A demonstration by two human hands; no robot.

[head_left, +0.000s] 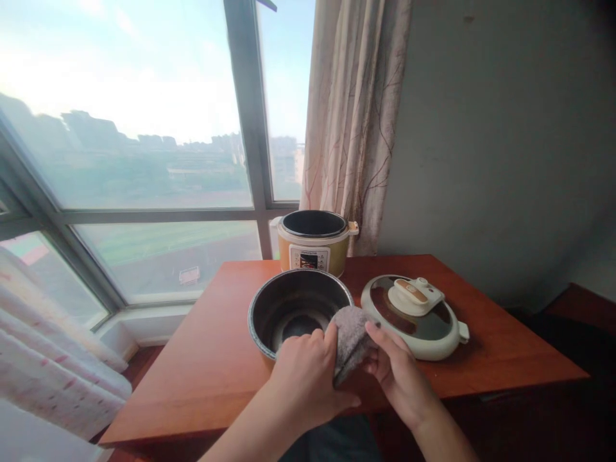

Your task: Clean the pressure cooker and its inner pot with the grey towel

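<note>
Cloth between inner pot and lid

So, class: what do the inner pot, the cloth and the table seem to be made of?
Inner pot: seemingly metal with a dark glossy lining; the rim glints.
Cloth: soft grey fabric, probably towelling; it folds between both hands.
Table: reddish wood or veneer; smooth, slightly shiny.

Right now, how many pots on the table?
2: the inner pot at the near edge by both hands, and the yellow cooker behind it by the window. None seem hidden.
</note>
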